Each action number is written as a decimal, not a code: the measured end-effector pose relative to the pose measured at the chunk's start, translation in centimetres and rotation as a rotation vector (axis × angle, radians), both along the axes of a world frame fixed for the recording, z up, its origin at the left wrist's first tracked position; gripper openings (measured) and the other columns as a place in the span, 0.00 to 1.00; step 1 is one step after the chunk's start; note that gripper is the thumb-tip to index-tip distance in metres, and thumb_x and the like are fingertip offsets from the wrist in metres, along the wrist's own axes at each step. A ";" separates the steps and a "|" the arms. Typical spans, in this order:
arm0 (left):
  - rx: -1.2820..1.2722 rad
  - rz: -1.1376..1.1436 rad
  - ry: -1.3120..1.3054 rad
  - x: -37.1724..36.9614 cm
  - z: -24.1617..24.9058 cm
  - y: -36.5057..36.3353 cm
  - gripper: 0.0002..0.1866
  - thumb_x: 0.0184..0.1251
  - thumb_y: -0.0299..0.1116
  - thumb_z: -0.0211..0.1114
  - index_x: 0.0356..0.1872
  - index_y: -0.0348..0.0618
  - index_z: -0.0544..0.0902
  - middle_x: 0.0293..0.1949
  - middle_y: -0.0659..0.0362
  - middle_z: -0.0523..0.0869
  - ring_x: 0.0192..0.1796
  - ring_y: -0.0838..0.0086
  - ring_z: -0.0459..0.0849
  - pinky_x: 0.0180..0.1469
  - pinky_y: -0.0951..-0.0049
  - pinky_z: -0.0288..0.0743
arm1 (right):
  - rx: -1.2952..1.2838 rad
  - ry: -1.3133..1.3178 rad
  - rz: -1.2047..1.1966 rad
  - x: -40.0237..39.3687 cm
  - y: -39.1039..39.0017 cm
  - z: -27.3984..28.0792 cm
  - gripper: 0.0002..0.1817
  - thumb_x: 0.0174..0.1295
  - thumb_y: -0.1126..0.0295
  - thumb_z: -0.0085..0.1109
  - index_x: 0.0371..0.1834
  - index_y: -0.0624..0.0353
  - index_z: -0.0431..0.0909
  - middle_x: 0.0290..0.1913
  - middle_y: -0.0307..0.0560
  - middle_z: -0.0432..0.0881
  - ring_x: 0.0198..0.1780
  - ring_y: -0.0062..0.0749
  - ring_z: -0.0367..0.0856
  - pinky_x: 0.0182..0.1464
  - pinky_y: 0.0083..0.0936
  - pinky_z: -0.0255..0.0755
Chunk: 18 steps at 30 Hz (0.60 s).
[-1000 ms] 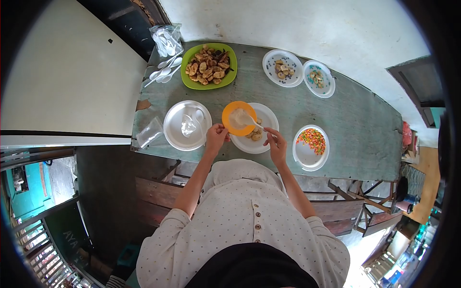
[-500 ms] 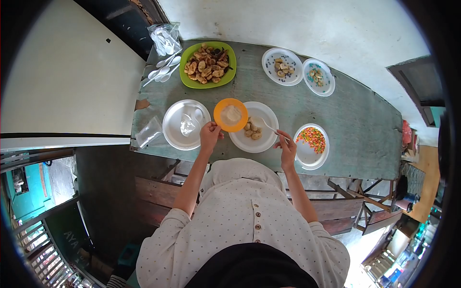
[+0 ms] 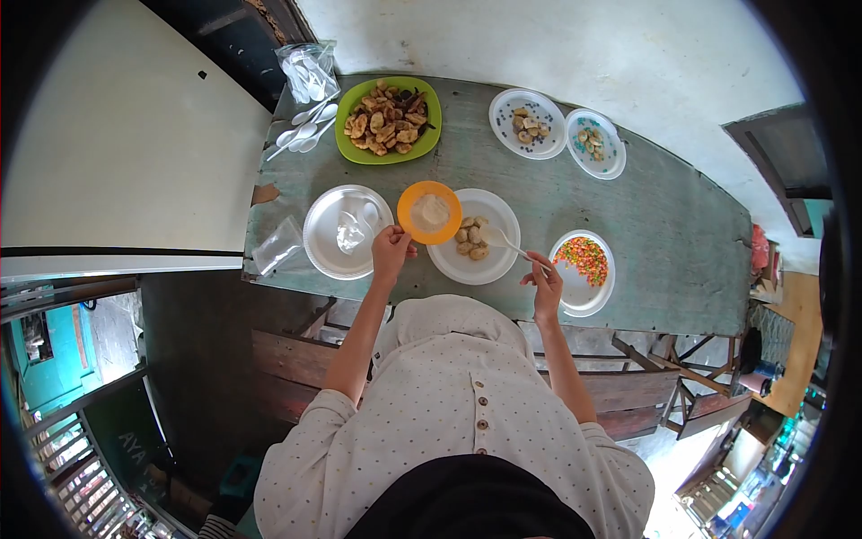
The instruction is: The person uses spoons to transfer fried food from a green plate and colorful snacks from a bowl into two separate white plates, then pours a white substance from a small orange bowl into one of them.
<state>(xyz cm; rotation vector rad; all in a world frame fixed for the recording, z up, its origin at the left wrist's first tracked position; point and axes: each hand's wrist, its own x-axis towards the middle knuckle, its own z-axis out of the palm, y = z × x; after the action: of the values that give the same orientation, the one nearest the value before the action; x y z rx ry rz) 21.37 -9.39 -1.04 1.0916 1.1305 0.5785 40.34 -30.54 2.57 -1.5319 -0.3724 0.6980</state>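
My left hand [image 3: 393, 252] pinches the lower rim of an orange bowl [image 3: 407, 221] with pale powder inside. The bowl is between a white plate [image 3: 502, 207] of sliced pale pieces and a deeper white plate [image 3: 316, 251] holding a clear plastic bag [image 3: 349, 232]. My right hand [image 3: 546, 282] is closed on the handle of a white plastic spoon [image 3: 509, 245]. The spoon's head is over the plate, just right of the sliced pieces [image 3: 471, 242].
A green plate [image 3: 347, 151] of browned slices stands at the back left, near white spoons [image 3: 307, 133] and a bag of spoons [image 3: 310, 75]. Two patterned plates [image 3: 500, 136] [image 3: 611, 165] lie at the back. A plate [image 3: 579, 304] of colourful bits is on the right.
My right hand has moved right and slightly down, drawing the spoon a little to the right over the plate. The orange bowl has shifted slightly left and up.
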 end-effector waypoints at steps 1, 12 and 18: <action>0.004 -0.005 -0.001 0.1 0.0 0.0 0.04 0.58 0.24 0.56 0.31 0.33 0.73 0.22 0.59 0.79 0.20 0.80 0.78 0.21 0.81 0.76 | -0.006 0.010 0.012 0.1 -0.2 -0.1 0.14 0.62 0.64 0.49 0.45 0.60 0.75 0.39 0.42 0.80 0.22 0.16 0.72 0.28 0.12 0.58; -0.015 -0.069 0.018 0.3 0.1 -0.8 0.05 0.58 0.26 0.56 0.32 0.33 0.74 0.23 0.59 0.79 0.20 0.80 0.77 0.22 0.81 0.76 | 0.013 0.021 -0.042 0.9 1.6 1.8 0.13 0.62 0.67 0.50 0.45 0.63 0.75 0.41 0.44 0.79 0.23 0.17 0.72 0.32 0.12 0.65; -0.060 -0.152 -0.007 1.3 0.6 -1.5 0.05 0.57 0.26 0.57 0.31 0.33 0.74 0.22 0.58 0.80 0.19 0.82 0.77 0.22 0.81 0.77 | 0.036 -0.220 0.094 -0.7 3.9 2.1 0.10 0.60 0.75 0.48 0.43 0.61 0.76 0.43 0.43 0.78 0.26 0.19 0.74 0.29 0.13 0.67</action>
<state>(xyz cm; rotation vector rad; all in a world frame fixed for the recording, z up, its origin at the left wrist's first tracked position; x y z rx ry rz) 22.66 -10.93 -0.47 1.1123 1.0423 0.4265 39.61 -26.64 4.63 -1.5687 -0.6227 0.5930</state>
